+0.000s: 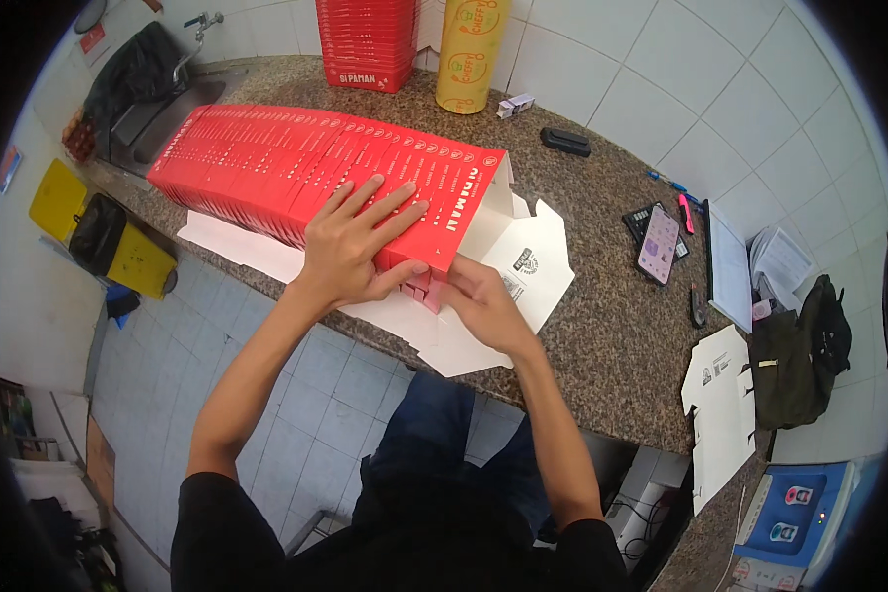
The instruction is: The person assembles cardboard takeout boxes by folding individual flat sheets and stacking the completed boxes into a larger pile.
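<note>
R fingers (478,286): tips partly hidden by red box row (316,163), grip unclear. Rear red stack (368,49) & yellow roll (472,59) cut off @ top. Calc. (637,218) part-covered by phone (659,247); screen icons too sm. to tell.

The boxes (306,148) are bright red with white print, like the stack (367,44), while the flap (546,291) and the loose card (722,419) are white with black marks. The roll (469,59) is yellow with red print, the counter (602,345) speckled brown and grey, the wall tiles (587,59) white with grey lines, the floor (227,385) pale blue-grey in a grid. The bin (145,261) is yellow with a black liner (99,225), the phone screen (658,245) pink-lilac, the marker (686,213) hot pink, the bag (791,385) dark olive, the sleeves (222,528) black and the trousers (419,419) dark blue.
</note>
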